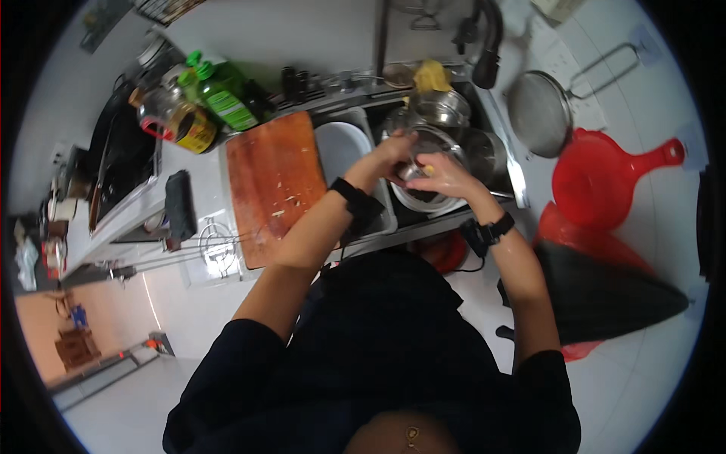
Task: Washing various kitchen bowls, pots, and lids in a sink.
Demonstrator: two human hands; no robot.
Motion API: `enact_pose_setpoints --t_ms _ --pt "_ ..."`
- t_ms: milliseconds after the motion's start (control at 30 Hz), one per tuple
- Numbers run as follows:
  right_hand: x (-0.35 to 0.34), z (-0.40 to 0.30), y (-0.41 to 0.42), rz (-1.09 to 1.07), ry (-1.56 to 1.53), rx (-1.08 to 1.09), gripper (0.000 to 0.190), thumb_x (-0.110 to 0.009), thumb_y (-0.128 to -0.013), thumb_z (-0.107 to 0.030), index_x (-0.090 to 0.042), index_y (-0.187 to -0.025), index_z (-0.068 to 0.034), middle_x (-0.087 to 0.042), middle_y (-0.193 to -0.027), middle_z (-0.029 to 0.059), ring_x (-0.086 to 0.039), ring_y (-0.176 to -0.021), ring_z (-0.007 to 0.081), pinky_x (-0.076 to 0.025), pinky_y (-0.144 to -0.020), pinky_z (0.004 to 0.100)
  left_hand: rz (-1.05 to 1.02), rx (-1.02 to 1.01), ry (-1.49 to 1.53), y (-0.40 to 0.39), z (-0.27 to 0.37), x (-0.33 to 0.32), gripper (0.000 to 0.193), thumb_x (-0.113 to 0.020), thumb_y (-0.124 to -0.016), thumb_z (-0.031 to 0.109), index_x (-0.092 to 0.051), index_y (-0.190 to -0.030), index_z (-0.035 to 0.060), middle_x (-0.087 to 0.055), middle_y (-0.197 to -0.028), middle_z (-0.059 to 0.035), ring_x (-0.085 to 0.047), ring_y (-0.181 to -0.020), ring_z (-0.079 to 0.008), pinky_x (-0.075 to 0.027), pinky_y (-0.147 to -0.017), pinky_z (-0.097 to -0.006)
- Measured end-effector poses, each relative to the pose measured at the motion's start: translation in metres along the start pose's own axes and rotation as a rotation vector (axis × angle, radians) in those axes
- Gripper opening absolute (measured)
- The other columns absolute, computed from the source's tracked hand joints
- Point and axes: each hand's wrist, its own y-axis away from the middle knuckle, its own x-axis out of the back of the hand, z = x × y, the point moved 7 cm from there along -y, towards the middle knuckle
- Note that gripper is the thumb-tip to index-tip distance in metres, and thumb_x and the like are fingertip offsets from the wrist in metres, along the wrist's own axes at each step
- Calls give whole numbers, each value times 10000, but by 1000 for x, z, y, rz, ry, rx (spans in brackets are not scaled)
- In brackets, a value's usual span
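Note:
Both of my hands meet over the right basin of the double sink (391,230). My left hand (399,152) grips a small shiny metal vessel (409,170), whose exact shape my fingers partly hide. Close against it, my right hand (448,175) is curled around a small yellow piece (429,169), perhaps sponge. Below them shows the rim of a white bowl (418,209). A clear, round-rimmed vessel (437,139) lies just behind my hands. Farther back in the basin is a steel pot (442,108), with a yellow cloth (432,76) above it.
A wooden cutting board (272,176) with food scraps overlaps the left basin, where a white basin (342,148) sits. Green bottles (224,99) and an oil bottle (187,125) stand behind. The dark faucet (488,57) overhangs the right rear. A strainer (539,113) and red ladle (595,179) hang at right.

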Motion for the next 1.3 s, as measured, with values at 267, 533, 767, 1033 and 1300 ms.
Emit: enact_pose_setpoints --t_ms 267,533,767,1033,1300 --pt "48 40 30 293 -897 -148 300 -700 -798 -270 -634 -932 -10 -622 -843 5 -548 -779 74 -446 -729 232 -133 -173 23 -3 19 3 705 -437 -826 657 -545 -1214 78 -606 -1124 -93 -586 -1006 -226 -463 -831 -426" --pt "81 107 37 816 -370 -242 378 -702 -780 -372 -608 -818 -8 -598 -706 61 -541 -670 138 -437 -629 267 100 -372 236 -11 10 -9 614 -559 -849 509 -646 -834 -98 -663 -764 -161 -647 -669 -232 -503 -615 -350" --pt "70 -39 59 970 299 161 239 -718 -725 -304 -663 -859 -115 -576 -892 73 -556 -868 273 -436 -722 381 798 -399 -331 46 36 -5 636 -435 -890 507 -628 -623 -38 -586 -647 -270 -621 -675 -405 -456 -637 -487" --pt "59 51 40 933 -664 -245 304 -520 -912 -225 -593 -1115 -12 -596 -1137 70 -547 -1066 212 -403 -932 347 883 -498 -366 74 58 -10 614 -434 -898 501 -632 -619 -8 -578 -624 -252 -567 -619 -439 -431 -579 -489" --pt "-15 64 24 980 -1774 -244 545 -380 -944 -469 -418 -1305 -63 -455 -1328 83 -429 -1206 232 -318 -1017 361 522 -426 697 40 49 2 572 -473 -903 518 -621 -837 -30 -628 -805 -59 -517 -632 -160 -428 -576 -320"
